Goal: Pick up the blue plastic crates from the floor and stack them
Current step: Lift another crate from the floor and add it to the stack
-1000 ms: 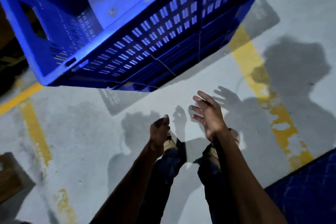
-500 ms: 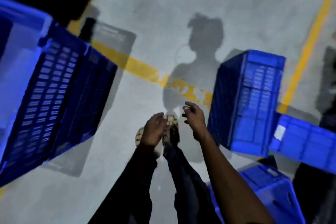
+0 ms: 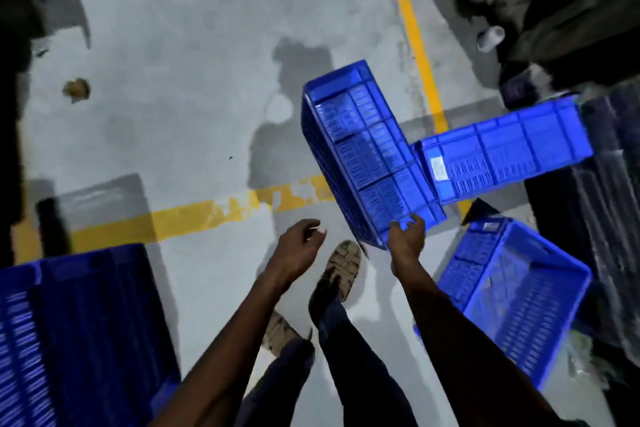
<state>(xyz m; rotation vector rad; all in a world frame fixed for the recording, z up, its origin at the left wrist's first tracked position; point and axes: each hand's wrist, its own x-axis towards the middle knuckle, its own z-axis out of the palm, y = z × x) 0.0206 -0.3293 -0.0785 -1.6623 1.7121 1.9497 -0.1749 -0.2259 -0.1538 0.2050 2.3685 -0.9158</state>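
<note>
Blue slatted plastic crate (image 3: 367, 156) stands on end at centre frame, and our right hand (image 3: 407, 239) reaches its near lower corner, fingers loosely curled at the rim; we cannot tell if they grip. Our left hand (image 3: 299, 248) hangs apart, relaxed, holding nothing. Another blue crate lying on its side (image 3: 502, 152) touches the upright one, an open blue crate (image 3: 512, 291) sits lower right, and a dark blue crate stack (image 3: 79, 333) fills lower left on the grey concrete floor (image 3: 173, 80)

Two bare forearms in view, no sleeves reaching the wrists, left hand (image 3: 300, 243) and right hand (image 3: 407, 240) both ungloved. Dark navy trousers (image 3: 349, 354) below, and pale, scuffed open sandals (image 3: 343, 263) with woven-looking straps on both feet.
</note>
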